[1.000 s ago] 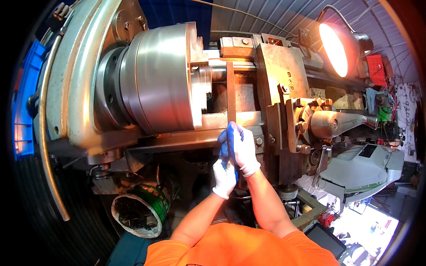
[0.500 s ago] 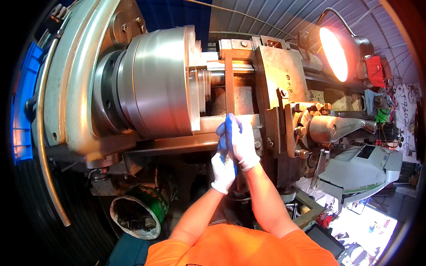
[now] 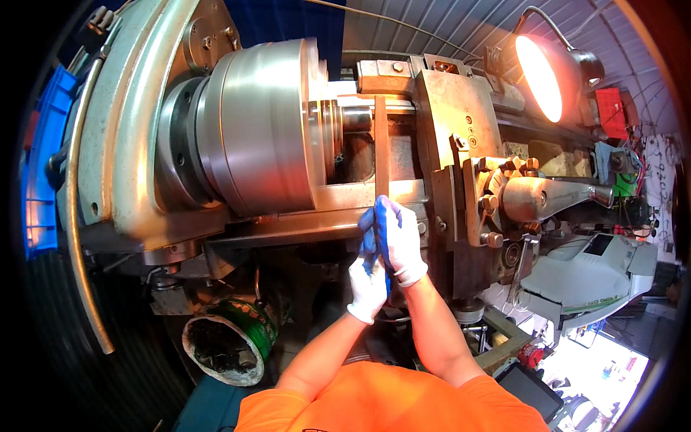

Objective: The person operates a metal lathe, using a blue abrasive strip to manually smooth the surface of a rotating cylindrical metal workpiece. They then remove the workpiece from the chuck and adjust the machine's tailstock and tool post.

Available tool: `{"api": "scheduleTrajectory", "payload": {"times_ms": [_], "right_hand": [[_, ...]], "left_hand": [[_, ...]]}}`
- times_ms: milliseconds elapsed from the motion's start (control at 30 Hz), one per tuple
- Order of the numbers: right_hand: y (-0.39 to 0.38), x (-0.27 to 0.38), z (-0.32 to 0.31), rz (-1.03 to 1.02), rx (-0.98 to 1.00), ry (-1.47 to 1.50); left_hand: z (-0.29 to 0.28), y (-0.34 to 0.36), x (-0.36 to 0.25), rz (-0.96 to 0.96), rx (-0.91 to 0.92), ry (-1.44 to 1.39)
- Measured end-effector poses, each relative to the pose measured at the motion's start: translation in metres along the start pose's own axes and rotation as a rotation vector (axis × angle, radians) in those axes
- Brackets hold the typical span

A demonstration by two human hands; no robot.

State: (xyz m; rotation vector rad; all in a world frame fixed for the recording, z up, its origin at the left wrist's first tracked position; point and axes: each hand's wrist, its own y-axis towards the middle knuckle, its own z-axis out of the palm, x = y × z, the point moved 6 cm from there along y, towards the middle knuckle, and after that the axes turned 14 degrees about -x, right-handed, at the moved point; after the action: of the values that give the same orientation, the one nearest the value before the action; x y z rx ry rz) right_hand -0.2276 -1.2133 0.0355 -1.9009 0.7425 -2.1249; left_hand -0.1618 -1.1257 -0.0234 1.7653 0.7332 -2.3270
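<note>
1. Two gloved hands, left hand (image 3: pixel 368 277) and right hand (image 3: pixel 398 241), pressed together at the front edge of the lathe (image 3: pixel 216 144), palms meeting around the lower end of a flat upright metal bar (image 3: pixel 381 147).
2. Grip itself hidden by the gloves; cannot tell how tightly closed on the bar.
3. Bar standing just right of the one big steel chuck (image 3: pixel 252 129), top end near the carriage block (image 3: pixel 453 122).
4. Risk, as a judgement: fingers so near the chuck could get caught on any rotation; bar could slip sideways.
5. Also visible: one lit lamp (image 3: pixel 540 75), one green bucket (image 3: pixel 230 342) below.
</note>
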Motion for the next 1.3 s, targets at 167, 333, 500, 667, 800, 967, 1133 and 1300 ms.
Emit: {"api": "scheduleTrajectory", "payload": {"times_ms": [167,333,500,667,800,967,1133,1300], "right_hand": [[0.001,-0.013,0.001,-0.052,0.001,-0.05],[0.003,-0.013,0.003,-0.04,-0.002,-0.036],[0.007,-0.013,0.005,-0.04,-0.006,-0.051],[0.01,-0.013,0.007,-0.023,-0.001,-0.06],[0.018,0.001,0.011,-0.02,0.0,-0.025],[0.045,0.031,0.019,-0.039,-0.011,0.035],[0.022,0.023,0.002,-0.058,-0.04,0.037],[-0.003,-0.009,-0.002,0.0,-0.01,0.028]], "left_hand": [[-0.009,-0.004,0.009,-0.034,-0.026,0.022],[-0.01,-0.001,0.009,-0.024,-0.019,0.076],[-0.007,0.002,0.011,-0.034,-0.043,0.023],[-0.005,0.007,0.007,-0.005,-0.044,0.003],[0.003,0.019,0.001,0.023,-0.049,-0.005],[0.022,0.051,-0.013,0.077,-0.06,0.113],[0.023,0.027,-0.019,0.049,0.013,0.046],[-0.002,-0.004,0.001,0.073,-0.028,0.019]]}}
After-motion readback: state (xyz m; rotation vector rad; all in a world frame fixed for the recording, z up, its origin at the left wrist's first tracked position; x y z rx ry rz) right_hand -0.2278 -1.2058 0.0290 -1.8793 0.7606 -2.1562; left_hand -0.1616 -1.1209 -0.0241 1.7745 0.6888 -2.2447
